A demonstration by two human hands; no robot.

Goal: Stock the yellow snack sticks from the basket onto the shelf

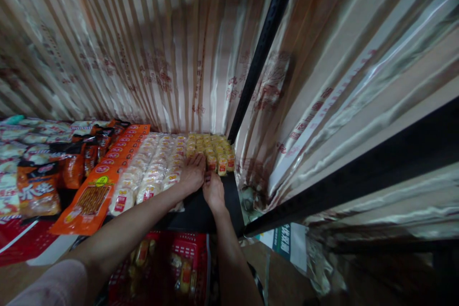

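Left hand (pixel 193 172) lay flat on white-wrapped snack packets (pixel 154 174); right hand (pixel 213 190) pinched something unclear beside small yellow packets (pixel 211 150) at dark shelf's (pixel 193 215) front edge.

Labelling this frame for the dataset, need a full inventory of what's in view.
yellow snack packs: many, yellow, back right of shelf, in rows
white snack packs: many, white with red labels, rows at mid shelf
orange flat packs: a row, orange, left of the white ones
dark orange bags: several, farther left
red basket: one, below the shelf, holding packs
striped plastic curtain: beige, behind and right
black post: one, upright at shelf corner
left hand: on the white packs
right hand: at the shelf edge by the yellow packs
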